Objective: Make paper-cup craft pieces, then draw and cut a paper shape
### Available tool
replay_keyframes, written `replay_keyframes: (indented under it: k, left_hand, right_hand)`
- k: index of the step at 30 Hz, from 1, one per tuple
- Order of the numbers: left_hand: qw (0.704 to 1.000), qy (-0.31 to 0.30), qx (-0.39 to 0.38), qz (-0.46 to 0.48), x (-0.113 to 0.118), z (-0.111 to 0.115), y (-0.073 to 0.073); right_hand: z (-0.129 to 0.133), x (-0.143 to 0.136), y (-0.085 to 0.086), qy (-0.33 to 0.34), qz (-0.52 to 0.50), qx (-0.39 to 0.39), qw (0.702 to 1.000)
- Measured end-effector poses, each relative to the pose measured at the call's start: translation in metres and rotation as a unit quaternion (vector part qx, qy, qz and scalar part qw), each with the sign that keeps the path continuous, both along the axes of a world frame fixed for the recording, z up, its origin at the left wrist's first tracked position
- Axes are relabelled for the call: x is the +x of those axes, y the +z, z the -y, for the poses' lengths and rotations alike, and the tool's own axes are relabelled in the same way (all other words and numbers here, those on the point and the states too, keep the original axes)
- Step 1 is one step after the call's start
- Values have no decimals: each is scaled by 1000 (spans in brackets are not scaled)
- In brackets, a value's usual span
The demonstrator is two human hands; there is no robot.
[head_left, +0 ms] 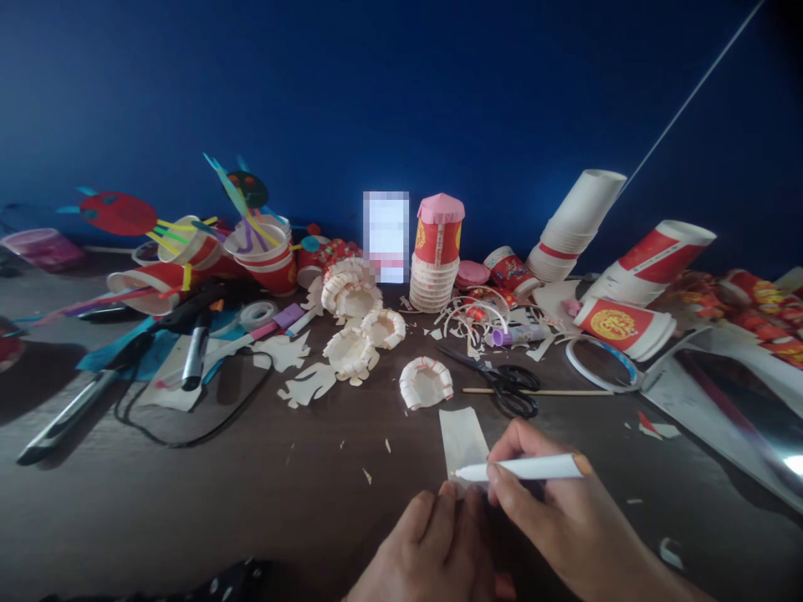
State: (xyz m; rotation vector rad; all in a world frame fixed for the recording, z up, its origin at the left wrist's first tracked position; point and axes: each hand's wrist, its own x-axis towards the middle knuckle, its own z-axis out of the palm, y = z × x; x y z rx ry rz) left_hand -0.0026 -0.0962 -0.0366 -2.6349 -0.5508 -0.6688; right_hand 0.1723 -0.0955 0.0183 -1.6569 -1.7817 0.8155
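A white marker with an orange end [533,467] is gripped in my right hand [558,510], its tip over the left edge of a pale paper strip [462,435]. My left hand [427,548] lies against the near end of the strip, its fingertips pressed down close together beside the marker tip. Whether it pinches the paper or only presses on it is hidden. Just beyond the strip sits a small white cup bottom with folded edges [427,383]. Black scissors [502,380] lie on a thin wooden stick [565,392] beyond my right hand.
Stacked paper cups [436,251] stand at the back, with more cups leaning at the right [574,221]. Cut cup pieces [351,351] lie left of centre. A glue gun [119,376] and its cord are at the left. A tablet [740,410] lies at the right. Paper scraps dot the dark table [251,502].
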Motion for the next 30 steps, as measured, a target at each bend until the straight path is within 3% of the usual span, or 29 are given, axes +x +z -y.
replay_keyframes:
  k: [30]
  left_hand:
    - [1000,1,-3,6,3,-2,5]
  right_hand:
    - [-5,-1,6,-56,19,16,998]
